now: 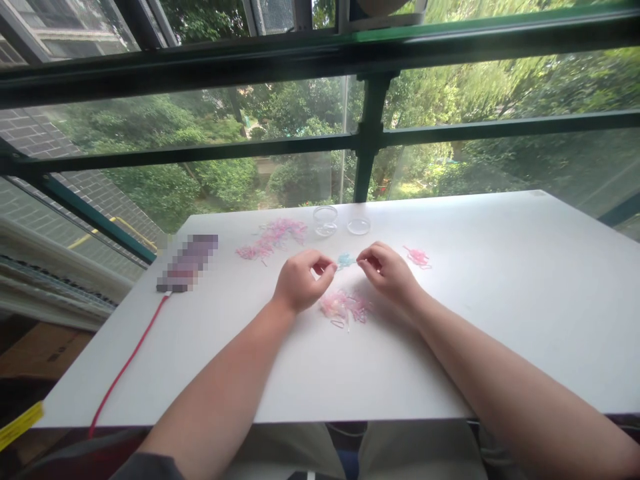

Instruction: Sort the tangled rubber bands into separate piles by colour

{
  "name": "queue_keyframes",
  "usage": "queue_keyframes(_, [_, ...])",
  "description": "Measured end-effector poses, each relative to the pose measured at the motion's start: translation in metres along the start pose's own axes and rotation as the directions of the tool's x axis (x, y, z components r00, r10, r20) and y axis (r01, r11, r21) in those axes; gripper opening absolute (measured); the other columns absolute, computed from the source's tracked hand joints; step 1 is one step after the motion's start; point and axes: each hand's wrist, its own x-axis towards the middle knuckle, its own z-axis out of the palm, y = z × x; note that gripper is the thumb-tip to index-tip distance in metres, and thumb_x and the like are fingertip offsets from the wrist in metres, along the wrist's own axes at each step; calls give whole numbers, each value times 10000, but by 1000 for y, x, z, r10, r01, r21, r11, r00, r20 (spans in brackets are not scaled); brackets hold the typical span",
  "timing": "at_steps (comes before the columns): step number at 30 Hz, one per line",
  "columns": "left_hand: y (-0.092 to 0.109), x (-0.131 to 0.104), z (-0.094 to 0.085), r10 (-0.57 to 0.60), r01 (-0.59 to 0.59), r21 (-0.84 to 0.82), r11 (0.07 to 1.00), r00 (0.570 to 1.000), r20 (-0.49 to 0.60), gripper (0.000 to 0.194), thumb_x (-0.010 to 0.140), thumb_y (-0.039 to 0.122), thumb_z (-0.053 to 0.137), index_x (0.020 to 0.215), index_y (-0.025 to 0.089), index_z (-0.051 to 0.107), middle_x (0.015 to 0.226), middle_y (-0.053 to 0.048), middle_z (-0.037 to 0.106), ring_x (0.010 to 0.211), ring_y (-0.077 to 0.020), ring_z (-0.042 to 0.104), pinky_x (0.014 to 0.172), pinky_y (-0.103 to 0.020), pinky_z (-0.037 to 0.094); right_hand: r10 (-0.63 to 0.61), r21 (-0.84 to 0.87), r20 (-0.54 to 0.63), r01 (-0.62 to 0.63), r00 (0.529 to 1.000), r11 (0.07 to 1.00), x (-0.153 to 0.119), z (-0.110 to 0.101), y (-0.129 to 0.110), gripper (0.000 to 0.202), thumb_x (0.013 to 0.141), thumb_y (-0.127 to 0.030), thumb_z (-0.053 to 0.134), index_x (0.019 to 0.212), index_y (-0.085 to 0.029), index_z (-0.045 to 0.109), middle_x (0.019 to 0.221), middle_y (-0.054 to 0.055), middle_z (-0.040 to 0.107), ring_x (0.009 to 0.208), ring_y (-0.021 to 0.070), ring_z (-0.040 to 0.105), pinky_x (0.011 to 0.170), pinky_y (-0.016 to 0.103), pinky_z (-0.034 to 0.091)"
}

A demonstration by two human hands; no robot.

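My left hand [306,279] and my right hand [388,273] face each other over the white table, each with thumb and forefinger pinched together. Between the fingertips lies a small pile of light blue rubber bands [345,260]. Whatever either pinch holds is too small to make out. Just below the hands is a loose heap of pink and pale rubber bands [345,307]. A small pink pile of bands [417,257] sits to the right of my right hand. Farther back on the left spreads a larger pink and pale heap of bands [274,239].
Behind my hands stand a clear round container [325,220] and a shallow clear dish or lid [359,225]. A blurred-out phone-like device [187,263] with a red cable [131,360] lies on the left. Past the table's [525,300] far edge are a green railing and windows.
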Motion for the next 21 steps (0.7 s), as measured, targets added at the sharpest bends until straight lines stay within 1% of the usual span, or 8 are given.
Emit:
queue_keyframes(2, [-5, 3, -2, -55, 57, 41, 998, 998, -34, 109, 777, 226, 576, 731, 169, 656, 694, -9, 664, 636, -115, 580, 624, -240, 449, -97, -152, -46, 89, 994, 984, 6, -1, 6, 76, 802, -186, 526, 773, -180, 597, 734, 19, 526, 641, 133, 470, 638, 276, 384])
queue_keyframes(4, [-9, 5, -3, -85, 86, 55, 995, 996, -33, 112, 773, 228, 573, 732, 167, 657, 696, -11, 667, 639, -119, 583, 622, -240, 449, -160, -218, -42, 147, 986, 965, 12, 2, 10, 93, 811, -174, 515, 787, -183, 605, 743, 28, 558, 677, 147, 500, 660, 278, 403])
queue_keyframes(8, [-9, 5, -2, -39, 37, 22, 999, 996, 82, 113, 771, 227, 570, 737, 166, 659, 699, -6, 667, 633, -112, 578, 623, -230, 447, -209, -325, 33, 209, 977, 922, 19, 13, 15, 117, 819, -181, 526, 820, -188, 643, 790, 55, 626, 772, 188, 538, 750, 311, 420])
queue_keyframes(12, [-8, 4, 1, 28, -24, -21, 999, 977, 212, 119, 771, 229, 566, 745, 165, 664, 713, -6, 658, 629, -104, 570, 625, -221, 446, -202, -374, 32, 200, 979, 906, 19, 10, 17, 168, 833, -193, 518, 900, -197, 672, 856, 70, 660, 799, 205, 553, 803, 341, 419])
queue_keyframes(16, [-11, 3, 0, 29, -28, -9, 1000, 963, 268, 131, 771, 231, 558, 769, 171, 675, 729, -5, 661, 634, -104, 567, 643, -224, 444, -137, -325, -43, 116, 990, 939, 12, -6, 12, 199, 836, -188, 492, 921, -191, 673, 846, 61, 650, 698, 169, 544, 730, 308, 430])
queue_keyframes(17, [-12, 3, 0, 22, -23, 1, 1000, 958, 285, 136, 771, 232, 556, 781, 175, 679, 741, -4, 666, 639, -105, 569, 648, -225, 443, -111, -303, -18, 100, 994, 948, 9, -10, 9, 189, 829, -193, 501, 902, -188, 675, 816, 52, 643, 653, 154, 528, 692, 292, 429])
queue_keyframes(19, [-13, 3, -1, 9, -19, 27, 999, 942, 335, 146, 766, 235, 556, 799, 184, 688, 763, -2, 675, 656, -110, 574, 653, -227, 440, -74, -253, 123, 103, 990, 962, 3, -13, 5, 164, 804, -196, 529, 863, -185, 682, 748, 30, 625, 589, 128, 496, 627, 261, 414])
queue_keyframes(21, [-13, 2, -1, 6, -31, 56, 998, 918, 397, 154, 763, 238, 555, 805, 195, 697, 762, 1, 678, 670, -116, 575, 653, -227, 434, -66, -212, 297, 133, 953, 968, -1, -11, 1, 167, 778, -181, 552, 867, -186, 693, 711, 14, 608, 588, 117, 492, 608, 240, 401])
